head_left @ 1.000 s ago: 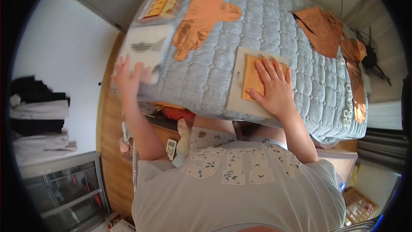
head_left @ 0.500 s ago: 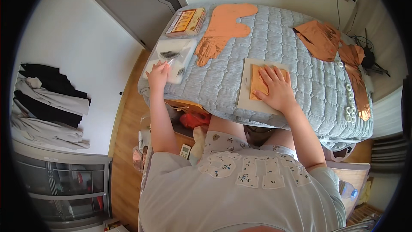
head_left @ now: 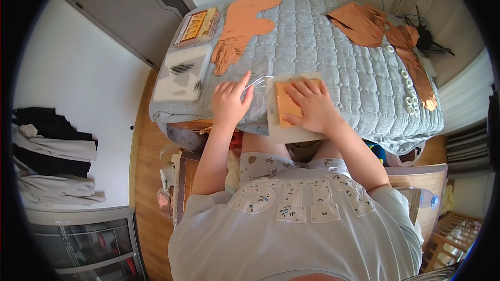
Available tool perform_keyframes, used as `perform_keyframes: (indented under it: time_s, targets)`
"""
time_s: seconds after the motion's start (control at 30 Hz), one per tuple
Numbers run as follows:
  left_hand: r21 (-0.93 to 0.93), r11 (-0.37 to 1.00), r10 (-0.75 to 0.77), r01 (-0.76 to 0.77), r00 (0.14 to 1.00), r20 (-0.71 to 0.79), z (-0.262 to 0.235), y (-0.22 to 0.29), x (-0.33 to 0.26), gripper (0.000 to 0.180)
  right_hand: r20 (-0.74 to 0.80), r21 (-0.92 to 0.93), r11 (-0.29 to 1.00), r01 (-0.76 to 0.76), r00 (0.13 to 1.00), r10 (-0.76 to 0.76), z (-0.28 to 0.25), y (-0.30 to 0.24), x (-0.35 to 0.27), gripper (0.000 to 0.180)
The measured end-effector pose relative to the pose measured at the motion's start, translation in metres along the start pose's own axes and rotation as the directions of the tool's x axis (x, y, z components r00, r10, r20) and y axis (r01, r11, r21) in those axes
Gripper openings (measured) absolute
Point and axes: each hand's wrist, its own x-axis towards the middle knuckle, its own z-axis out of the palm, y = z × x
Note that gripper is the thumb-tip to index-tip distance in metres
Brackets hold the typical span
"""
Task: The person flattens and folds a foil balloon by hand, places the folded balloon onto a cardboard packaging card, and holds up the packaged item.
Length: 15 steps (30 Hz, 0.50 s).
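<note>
My right hand lies flat with its fingers spread on a folded copper-orange square, partly hiding it. The square rests on a pale flat card at the near edge of the quilted mattress. To the left, my left hand pinches a clear plastic bag, seen mostly by its white glints. The bag reaches toward the card's left edge. Farther left lies a stack of clear bags with dark print.
A flat copper-coloured foil balloon lies at the far left, next to a patterned box. More crumpled copper foil and several small white rolls lie at the right. A black stand is beyond the mattress.
My left hand has moved right, from the stack of clear bags to beside the card, with a clear bag in it. My right hand stays on the square. The view has shifted.
</note>
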Motion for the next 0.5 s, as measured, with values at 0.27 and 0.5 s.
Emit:
perform_keyframes:
  time_s: [0.27,0.5]
  targets:
    - [-0.08,0.982,-0.177,0.173,0.984,-0.038,0.027,0.002,-0.011,0.043,-0.061,-0.07,0.997,0.04,0.997,-0.044,0.024,-0.018,0.01,0.083]
    - [-0.273,0.915,-0.375,0.297,0.878,-0.299,0.026,0.017,0.015,0.042,-0.091,-0.102,0.991,-0.083,0.993,0.074,0.018,0.023,0.027,0.083]
